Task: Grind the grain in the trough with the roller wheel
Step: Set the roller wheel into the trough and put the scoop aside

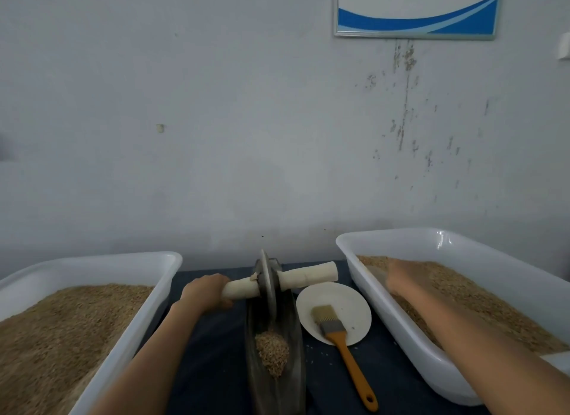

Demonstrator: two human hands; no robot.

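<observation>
Your left hand [206,294] grips the roller wheel [267,283] handle at the trough [274,337]'s far end, your right hand [401,279] digs into the right bin [431,362], grip unclear, so one-handed rolling could tip it off the grain [273,351].

Left hand [205,292] has its grip curled tight, forearm stretched forward; right hand [401,279] reaches out, fingers hidden.

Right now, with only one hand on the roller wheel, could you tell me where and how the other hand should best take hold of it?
Probably the free right end of the pale handle, gripped from above. The handle runs crosswise through the roller wheel, which stands upright in the trough. The left hand grips the other end; the right hand is in the right tub's grain.
</observation>
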